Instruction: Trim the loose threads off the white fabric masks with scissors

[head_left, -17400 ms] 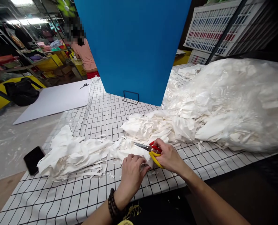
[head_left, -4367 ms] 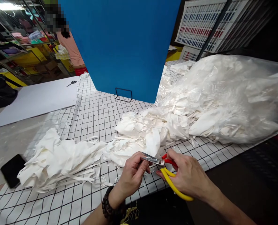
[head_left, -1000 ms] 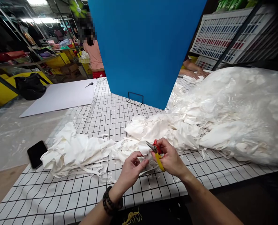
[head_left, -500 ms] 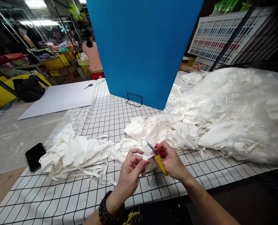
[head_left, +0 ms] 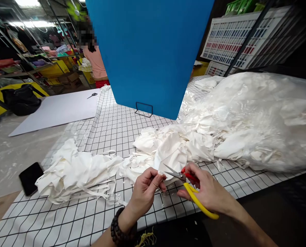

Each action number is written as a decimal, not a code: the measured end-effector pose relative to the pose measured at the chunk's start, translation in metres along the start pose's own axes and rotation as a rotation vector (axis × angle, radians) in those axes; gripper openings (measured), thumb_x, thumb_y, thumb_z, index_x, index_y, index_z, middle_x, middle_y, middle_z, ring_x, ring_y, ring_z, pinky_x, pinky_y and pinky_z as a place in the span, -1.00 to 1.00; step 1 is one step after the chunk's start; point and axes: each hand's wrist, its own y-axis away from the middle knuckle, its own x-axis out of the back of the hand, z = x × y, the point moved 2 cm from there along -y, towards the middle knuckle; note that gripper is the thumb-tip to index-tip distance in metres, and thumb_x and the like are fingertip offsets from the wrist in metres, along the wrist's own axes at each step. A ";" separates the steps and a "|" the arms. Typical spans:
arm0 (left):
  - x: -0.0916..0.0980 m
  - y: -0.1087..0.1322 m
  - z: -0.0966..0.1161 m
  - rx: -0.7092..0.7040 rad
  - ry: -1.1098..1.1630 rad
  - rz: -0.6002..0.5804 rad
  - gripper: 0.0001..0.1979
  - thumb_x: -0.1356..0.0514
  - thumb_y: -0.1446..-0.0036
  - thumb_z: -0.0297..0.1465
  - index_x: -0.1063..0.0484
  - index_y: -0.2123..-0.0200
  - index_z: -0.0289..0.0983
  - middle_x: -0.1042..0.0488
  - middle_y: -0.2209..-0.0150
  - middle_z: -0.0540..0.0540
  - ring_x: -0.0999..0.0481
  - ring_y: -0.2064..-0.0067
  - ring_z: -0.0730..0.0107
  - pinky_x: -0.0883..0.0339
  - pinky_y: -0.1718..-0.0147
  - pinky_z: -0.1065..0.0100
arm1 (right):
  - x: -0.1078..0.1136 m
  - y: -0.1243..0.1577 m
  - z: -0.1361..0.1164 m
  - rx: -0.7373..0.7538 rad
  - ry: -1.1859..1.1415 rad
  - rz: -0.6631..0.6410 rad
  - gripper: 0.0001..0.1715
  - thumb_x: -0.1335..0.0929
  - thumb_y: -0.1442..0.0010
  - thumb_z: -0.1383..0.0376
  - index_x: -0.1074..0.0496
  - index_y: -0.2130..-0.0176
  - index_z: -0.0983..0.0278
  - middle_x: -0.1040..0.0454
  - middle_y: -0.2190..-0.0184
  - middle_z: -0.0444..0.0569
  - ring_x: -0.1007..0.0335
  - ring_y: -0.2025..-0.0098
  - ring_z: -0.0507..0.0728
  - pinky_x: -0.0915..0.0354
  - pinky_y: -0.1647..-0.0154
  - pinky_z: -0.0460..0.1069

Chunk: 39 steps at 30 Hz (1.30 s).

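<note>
My left hand [head_left: 148, 190] is closed, its thumb and fingers pinching the edge of a white cloth piece [head_left: 170, 152]. In my right hand [head_left: 206, 188] is a pair of scissors [head_left: 185, 178] with one red and one yellow handle. Their blades stand apart and point left at the pinched edge, close to my left fingertips. Behind both hands spreads a heap of white cloth pieces [head_left: 147, 140]. A second pile of white cloth pieces with strips [head_left: 78, 168] lies to the left.
A blue board [head_left: 153, 55] stands upright on the grid-patterned tablecloth [head_left: 111, 137]. A big clear plastic bag of white pieces [head_left: 258, 120] takes up the right. At left are a black phone [head_left: 31, 178] and a white sheet [head_left: 62, 106] bearing dark scissors [head_left: 92, 95]. Someone in pink [head_left: 96, 63] stands beyond.
My right hand has moved right and turned the scissors, whose blades have spread apart. My left fingers have closed tighter on the cloth edge. The co-worker's hand at the far right is out of sight.
</note>
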 end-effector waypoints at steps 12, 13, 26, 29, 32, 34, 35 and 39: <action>0.001 0.006 0.001 -0.056 -0.158 -0.065 -0.84 -0.11 -0.30 -0.34 -0.40 0.27 -0.29 -0.37 0.37 -0.03 -0.46 0.41 0.46 -0.35 0.39 0.41 | -0.008 -0.001 -0.022 0.012 0.234 -0.002 -0.47 -0.48 0.04 0.02 -0.15 0.30 0.17 -0.37 0.44 -0.17 -0.28 0.42 0.11 -0.15 0.41 -0.03; 0.002 0.006 0.000 -0.057 -0.158 -0.068 -0.85 -0.11 -0.30 -0.34 -0.40 0.27 -0.29 -0.37 0.37 -0.03 -0.46 0.41 0.46 -0.35 0.39 0.41 | -0.008 0.000 -0.022 0.013 0.240 -0.003 -0.47 -0.48 0.03 0.01 -0.16 0.30 0.17 -0.37 0.44 -0.17 -0.28 0.42 0.11 -0.15 0.41 -0.03; 0.003 0.007 0.000 -0.066 -0.131 -0.106 -0.85 -0.11 -0.30 -0.36 -0.43 0.25 -0.29 -0.37 0.32 -0.05 -0.43 0.41 0.48 -0.38 0.39 0.40 | -0.011 0.001 -0.024 -0.013 0.226 -0.025 -0.54 -0.45 0.02 0.04 -0.13 0.39 0.17 -0.31 0.55 -0.24 -0.18 0.52 0.05 -0.05 0.50 -0.07; 0.003 0.008 0.001 -0.052 -0.112 -0.108 -0.85 -0.11 -0.30 -0.35 -0.43 0.25 -0.30 -0.37 0.32 -0.05 -0.43 0.42 0.49 -0.39 0.40 0.40 | -0.012 0.002 -0.022 -0.007 0.240 0.004 -0.60 -0.43 0.01 0.10 -0.13 0.41 0.17 -0.30 0.57 -0.24 -0.18 0.53 0.05 -0.04 0.50 -0.08; 0.003 0.008 0.002 -0.033 -0.093 -0.112 -0.84 -0.11 -0.30 -0.35 -0.44 0.26 -0.30 -0.37 0.32 -0.06 -0.43 0.42 0.48 -0.39 0.41 0.41 | -0.012 0.001 -0.020 -0.001 0.248 0.008 -0.61 -0.42 0.01 0.12 -0.11 0.43 0.17 -0.29 0.60 -0.23 -0.15 0.56 0.04 -0.02 0.52 -0.07; 0.003 0.008 0.002 -0.024 -0.090 -0.114 -0.83 -0.11 -0.30 -0.35 -0.44 0.26 -0.30 -0.37 0.32 -0.06 -0.43 0.42 0.48 -0.39 0.41 0.41 | -0.011 0.001 -0.020 0.014 0.266 0.012 -0.61 -0.42 0.01 0.11 -0.11 0.43 0.17 -0.29 0.60 -0.22 -0.15 0.56 0.05 -0.02 0.52 -0.07; 0.004 0.008 0.001 -0.020 -0.091 -0.116 -0.84 -0.12 -0.29 -0.35 -0.44 0.27 -0.30 -0.37 0.33 -0.06 -0.43 0.42 0.48 -0.39 0.42 0.41 | -0.011 0.001 -0.020 0.025 0.276 0.016 -0.61 -0.42 0.01 0.10 -0.12 0.42 0.17 -0.29 0.59 -0.22 -0.16 0.55 0.05 -0.03 0.51 -0.07; 0.006 0.007 0.001 -0.010 -0.091 -0.126 -0.85 -0.13 -0.29 -0.35 -0.43 0.27 -0.30 -0.36 0.33 -0.06 -0.42 0.43 0.49 -0.39 0.43 0.42 | -0.010 0.001 -0.021 0.052 0.300 0.018 -0.55 -0.44 0.02 0.03 -0.14 0.40 0.17 -0.29 0.58 -0.22 -0.16 0.54 0.06 -0.05 0.49 -0.06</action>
